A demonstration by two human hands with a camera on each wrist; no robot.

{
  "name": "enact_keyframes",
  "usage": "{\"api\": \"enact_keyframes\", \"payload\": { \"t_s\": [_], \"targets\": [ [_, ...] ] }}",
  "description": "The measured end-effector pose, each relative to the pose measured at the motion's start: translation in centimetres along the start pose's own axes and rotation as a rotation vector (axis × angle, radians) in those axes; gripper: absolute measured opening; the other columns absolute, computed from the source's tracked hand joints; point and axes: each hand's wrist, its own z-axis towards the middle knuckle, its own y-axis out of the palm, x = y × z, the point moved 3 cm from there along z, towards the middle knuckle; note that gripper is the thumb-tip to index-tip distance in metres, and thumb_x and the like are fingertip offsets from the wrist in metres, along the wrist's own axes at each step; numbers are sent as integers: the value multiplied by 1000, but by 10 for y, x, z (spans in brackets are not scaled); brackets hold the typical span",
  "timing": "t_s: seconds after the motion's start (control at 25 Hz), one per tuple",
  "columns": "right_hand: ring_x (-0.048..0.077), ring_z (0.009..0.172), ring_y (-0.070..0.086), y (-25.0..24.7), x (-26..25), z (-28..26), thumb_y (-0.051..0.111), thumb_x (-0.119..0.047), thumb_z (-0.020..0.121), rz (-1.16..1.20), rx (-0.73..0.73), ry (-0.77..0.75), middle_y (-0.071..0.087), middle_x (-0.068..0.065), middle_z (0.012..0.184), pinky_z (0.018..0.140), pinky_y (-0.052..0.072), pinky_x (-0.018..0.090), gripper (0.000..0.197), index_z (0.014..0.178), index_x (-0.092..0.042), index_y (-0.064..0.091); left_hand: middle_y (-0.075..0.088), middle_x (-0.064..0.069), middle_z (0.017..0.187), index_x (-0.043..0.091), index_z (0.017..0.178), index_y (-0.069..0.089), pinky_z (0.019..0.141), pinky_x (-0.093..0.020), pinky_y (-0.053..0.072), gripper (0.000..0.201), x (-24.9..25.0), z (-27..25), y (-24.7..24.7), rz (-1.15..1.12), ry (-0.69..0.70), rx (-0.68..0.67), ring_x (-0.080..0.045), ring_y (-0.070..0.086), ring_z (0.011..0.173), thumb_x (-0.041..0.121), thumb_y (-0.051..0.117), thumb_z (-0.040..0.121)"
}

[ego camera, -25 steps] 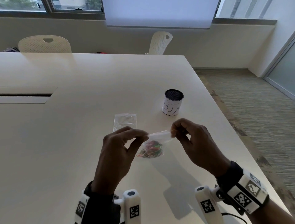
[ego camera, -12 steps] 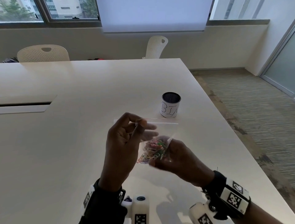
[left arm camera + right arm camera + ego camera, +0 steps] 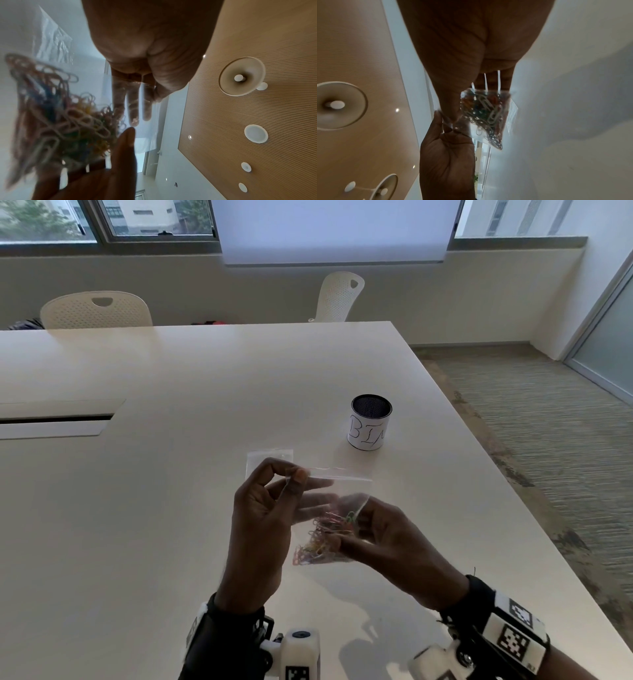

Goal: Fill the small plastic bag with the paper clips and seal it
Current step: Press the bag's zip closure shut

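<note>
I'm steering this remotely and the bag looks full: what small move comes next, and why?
Probably run the right hand up to the bag's top strip and pinch along it. The paper clips already sit inside the bag, the left hand pinches one end of the strip, and whether the strip is sealed cannot be told.

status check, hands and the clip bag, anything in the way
Left hand pinches top strip of small plastic bag. Right hand cradles its clip-filled bottom, above table. Paper clips inside; seal unclear. Nothing in the way.

paper clips [image 3: 327,537] in bag [image 3: 337,501], cup [image 3: 370,426] behind, on table [image 3: 137,508]
</note>
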Motion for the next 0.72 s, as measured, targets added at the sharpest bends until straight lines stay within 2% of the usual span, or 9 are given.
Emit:
{"api": "enact_keyframes", "payload": {
  "t_s": [0.08,0.16,0.24,0.32,0.4,0.52,0.6,0.72],
  "targets": [
    [31,110,74,-6,-7,2,78,-15,90,-12,122,-63,77,11,117,98,59,42,32,118,-7,68,81,-24,98,-5,99,57,78,-46,67,15,-1,-2,0,-11,-5,9,-43,81,88,9,58,104],
    [23,97,75,-14,-13,5,79,-12,89,-2,255,-105,79,10,107,88,58,31,21,108,-7,71,82,-23,96,-6,100,56,77,-45,68,17,-3,-3,0,-1,-10,21,-41,82,88,10,58,104],
    [15,85,71,-22,-17,9,79,-6,89,-27,325,-138,79,7,94,82,56,25,10,98,-6,74,82,-21,97,-8,100,56,78,-44,68,18,-3,-3,-1,10,-5,26,-39,82,88,10,58,104],
    [13,77,69,-28,-19,11,79,-6,88,-64,328,-146,78,5,85,80,56,26,6,93,-7,75,82,-20,98,-7,100,57,80,-45,68,18,-5,-2,-2,17,8,19,-39,82,89,10,59,103],
    [13,74,68,-30,-19,12,80,-6,88,-100,303,-142,77,5,82,78,56,27,4,90,-7,76,83,-18,99,-3,104,61,84,-45,67,18,-9,-3,-5,51,10,-12,-36,82,92,11,68,96],
    [14,73,69,-29,-15,12,79,-7,89,-186,250,-117,78,8,81,76,57,28,2,88,-8,78,84,-5,95,13,104,76,85,-34,64,24,-20,-4,-11,289,2,-47,-21,81,91,11,87,83],
    [17,74,71,-29,-12,11,79,-8,89,-236,240,-101,78,10,81,76,58,32,3,87,-10,79,84,5,89,20,96,83,83,-26,61,15,-27,-3,-13,443,19,-69,-11,80,87,15,89,83],
    [20,74,72,-32,-10,11,79,-10,90,-258,230,-73,78,9,80,76,60,37,1,89,-10,79,82,9,87,22,91,86,82,-21,59,8,-32,1,-13,526,48,-88,-7,78,84,16,87,86]
  ]
}}
